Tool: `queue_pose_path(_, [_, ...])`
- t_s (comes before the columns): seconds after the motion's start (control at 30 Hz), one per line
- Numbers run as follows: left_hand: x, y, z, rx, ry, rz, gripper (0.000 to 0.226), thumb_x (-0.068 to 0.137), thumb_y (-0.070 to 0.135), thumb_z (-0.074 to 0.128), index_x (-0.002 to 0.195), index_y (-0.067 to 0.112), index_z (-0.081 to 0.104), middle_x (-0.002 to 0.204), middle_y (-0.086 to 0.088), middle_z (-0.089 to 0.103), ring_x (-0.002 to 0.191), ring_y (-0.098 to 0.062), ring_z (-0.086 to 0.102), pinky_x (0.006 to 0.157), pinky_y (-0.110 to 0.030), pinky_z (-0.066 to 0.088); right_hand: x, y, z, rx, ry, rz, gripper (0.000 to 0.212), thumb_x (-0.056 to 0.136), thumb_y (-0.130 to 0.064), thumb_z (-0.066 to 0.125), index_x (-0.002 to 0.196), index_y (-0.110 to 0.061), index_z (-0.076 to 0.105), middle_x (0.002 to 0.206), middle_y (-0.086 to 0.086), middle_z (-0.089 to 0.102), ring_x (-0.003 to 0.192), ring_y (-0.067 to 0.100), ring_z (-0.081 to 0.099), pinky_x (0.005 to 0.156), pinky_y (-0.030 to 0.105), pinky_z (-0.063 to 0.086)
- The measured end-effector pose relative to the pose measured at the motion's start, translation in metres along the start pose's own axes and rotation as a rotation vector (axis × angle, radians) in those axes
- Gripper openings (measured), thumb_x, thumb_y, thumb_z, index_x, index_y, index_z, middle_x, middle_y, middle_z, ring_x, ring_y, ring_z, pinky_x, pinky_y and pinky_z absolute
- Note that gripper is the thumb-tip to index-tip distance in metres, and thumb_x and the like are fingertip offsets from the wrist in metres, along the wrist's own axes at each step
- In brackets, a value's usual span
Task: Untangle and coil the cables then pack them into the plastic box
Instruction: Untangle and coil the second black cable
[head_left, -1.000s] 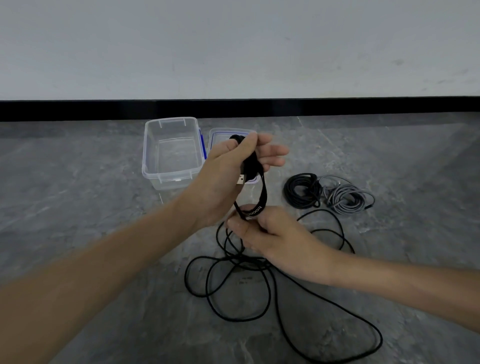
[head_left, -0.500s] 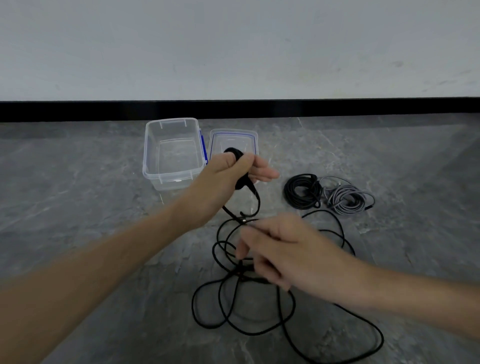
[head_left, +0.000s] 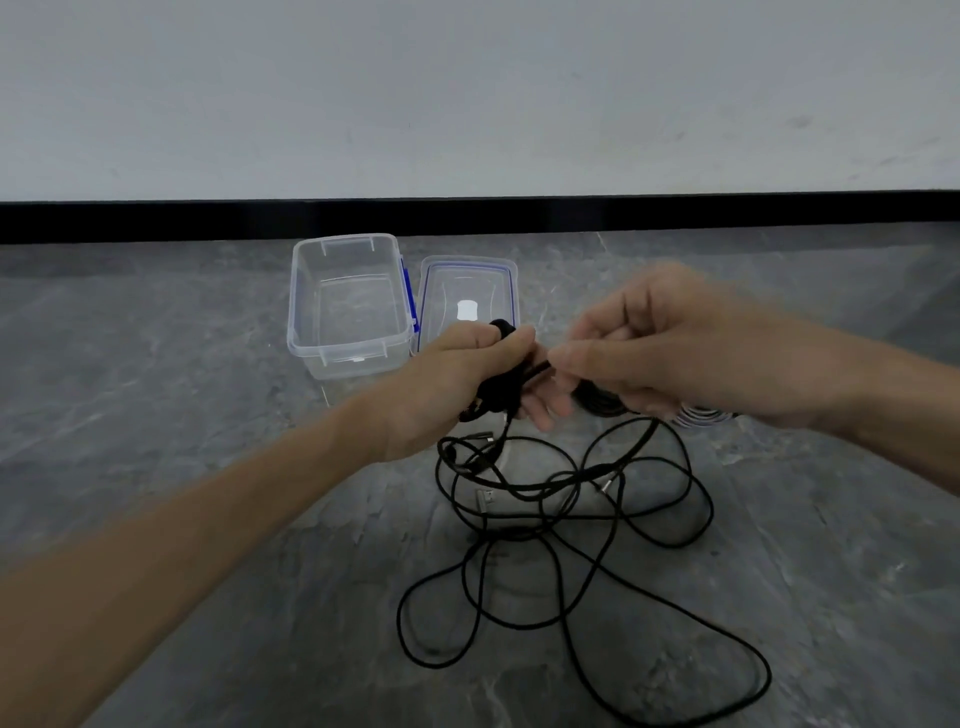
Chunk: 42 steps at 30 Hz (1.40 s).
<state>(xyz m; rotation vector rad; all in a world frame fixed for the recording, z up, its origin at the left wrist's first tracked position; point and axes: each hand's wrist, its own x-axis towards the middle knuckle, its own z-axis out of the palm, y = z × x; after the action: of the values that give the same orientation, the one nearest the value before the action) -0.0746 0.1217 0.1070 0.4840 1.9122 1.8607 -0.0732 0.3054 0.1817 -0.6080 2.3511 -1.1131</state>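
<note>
Item 1. Left hand (head_left: 462, 379): we found it closed around a small wound bundle (head_left: 500, 387) of black cable, held above the floor (head_left: 182, 395), with the thumb pressed over the top of the bundle.

Item 2. Right hand (head_left: 670, 348): just beside the left, fingers curled. Thumb and forefinger pinched the strand of the same cable where it left the bundle.

Item 3. Loose cable (head_left: 587, 525): the rest of that black cable hung from the bundle and lay in tangled, overlapping loops on the floor below both hands. We noted a silver plug (head_left: 485, 500) among the loops.

Item 4. Plastic box (head_left: 298, 332): clear, open, standing upright on the floor beyond the left hand. We saw no cable in it.

Item 5. Lid (head_left: 441, 291): clear with a blue seal, lying flat, touching or just beside the box on its right; we could not tell which.

Item 6. Black coil (head_left: 597, 404) and grey coil (head_left: 701, 417): on the floor, mostly hidden behind the right hand, so we logged only their edges.
</note>
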Motion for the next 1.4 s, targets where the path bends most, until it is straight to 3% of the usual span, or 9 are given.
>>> queue_pose_path(0.13, [0.0, 0.001, -0.006, 0.062, -0.014, -0.018, 0.042, 0.1, 0.029, 0.033, 0.086, 0.005, 0.065, 0.07, -0.002, 0.069, 0.064, -0.017, 0.064, 0.068, -0.024, 0.05, 0.002, 0.009, -0.003, 0.038, -0.066, 0.061, 0.025, 0.092, -0.017, 0.06, 0.078, 0.002, 0.066, 0.04, -0.005, 0.04, 0.034, 0.009, 0.032, 0.038, 0.016, 0.029])
queue_pose_path(0.4, [-0.001, 0.002, 0.004, 0.032, -0.131, -0.046, 0.041, 0.095, 0.036, 0.034, 0.09, 0.004, 0.061, 0.065, -0.002, 0.066, 0.06, -0.016, 0.061, 0.065, -0.021, 0.048, 0.011, 0.015, -0.016, 0.103, 0.059, 0.04, 0.023, 0.089, -0.018, 0.063, 0.073, -0.004, 0.07, 0.044, -0.007, 0.036, 0.039, 0.006, 0.027, 0.038, 0.017, 0.024])
queue_pose_path(0.73, [-0.001, 0.014, 0.016, -0.167, -0.04, -0.012, 0.031, 0.093, 0.031, 0.04, 0.082, 0.009, 0.058, 0.06, 0.002, 0.061, 0.054, -0.013, 0.057, 0.061, -0.021, 0.048, 0.026, 0.034, -0.012, 0.259, 0.101, -0.044, 0.028, 0.093, -0.027, 0.056, 0.088, 0.0, 0.066, 0.05, -0.007, 0.031, 0.046, 0.01, 0.026, 0.044, 0.02, 0.029])
queue_pose_path(0.83, [0.0, 0.019, 0.016, -0.264, 0.038, -0.018, 0.032, 0.101, 0.024, 0.036, 0.078, 0.012, 0.056, 0.055, 0.004, 0.056, 0.051, -0.012, 0.054, 0.058, -0.019, 0.047, 0.03, 0.04, -0.004, 0.388, 0.091, -0.058, 0.03, 0.089, -0.035, 0.054, 0.079, -0.009, 0.065, 0.051, -0.006, 0.031, 0.044, 0.009, 0.026, 0.042, 0.018, 0.029])
queue_pose_path(1.0, [0.004, 0.032, 0.017, -0.463, 0.077, -0.019, 0.03, 0.098, 0.032, 0.04, 0.074, 0.019, 0.053, 0.053, 0.01, 0.049, 0.051, -0.008, 0.051, 0.065, -0.024, 0.034, 0.034, 0.054, 0.016, 0.536, 0.097, -0.095, 0.041, 0.094, -0.045, 0.041, 0.075, -0.014, 0.061, 0.055, 0.017, 0.032, 0.044, 0.011, 0.026, 0.042, 0.019, 0.031])
queue_pose_path(1.13, [0.004, 0.041, 0.016, -0.668, 0.072, -0.005, 0.028, 0.099, 0.036, 0.039, 0.077, 0.022, 0.051, 0.053, 0.01, 0.048, 0.052, -0.006, 0.052, 0.061, -0.017, 0.039, 0.033, 0.061, 0.031, 0.549, 0.108, -0.024, 0.051, 0.095, -0.052, 0.032, 0.069, -0.016, 0.058, 0.049, -0.001, 0.028, 0.042, 0.01, 0.025, 0.042, 0.019, 0.029])
queue_pose_path(1.2, [0.006, 0.042, 0.017, -0.694, 0.076, 0.012, 0.028, 0.1, 0.037, 0.037, 0.079, 0.023, 0.05, 0.055, 0.011, 0.049, 0.053, -0.005, 0.053, 0.065, -0.02, 0.035, 0.034, 0.065, 0.039, 0.56, 0.097, 0.013, 0.055, 0.095, -0.055, 0.03, 0.071, -0.013, 0.056, 0.049, -0.004, 0.026, 0.043, 0.01, 0.022, 0.042, 0.021, 0.024])
queue_pose_path(1.3, [0.007, 0.043, 0.022, -0.705, 0.115, 0.025, 0.03, 0.102, 0.037, 0.036, 0.08, 0.022, 0.05, 0.056, 0.012, 0.051, 0.056, -0.005, 0.054, 0.067, -0.019, 0.045, 0.037, 0.069, 0.056, 0.609, 0.042, 0.051, 0.056, 0.097, -0.055, 0.028, 0.064, -0.021, 0.059, 0.049, -0.005, 0.024, 0.042, 0.008, 0.019, 0.042, 0.021, 0.02])
queue_pose_path(1.4, [0.009, 0.045, 0.022, -0.678, 0.184, 0.084, 0.03, 0.104, 0.033, 0.034, 0.083, 0.021, 0.051, 0.061, 0.012, 0.055, 0.059, -0.005, 0.056, 0.066, -0.017, 0.048, 0.036, 0.072, 0.074, 0.631, 0.016, 0.124, 0.057, 0.095, -0.057, 0.029, 0.072, -0.014, 0.059, 0.049, -0.004, 0.024, 0.042, 0.008, 0.019, 0.042, 0.02, 0.018])
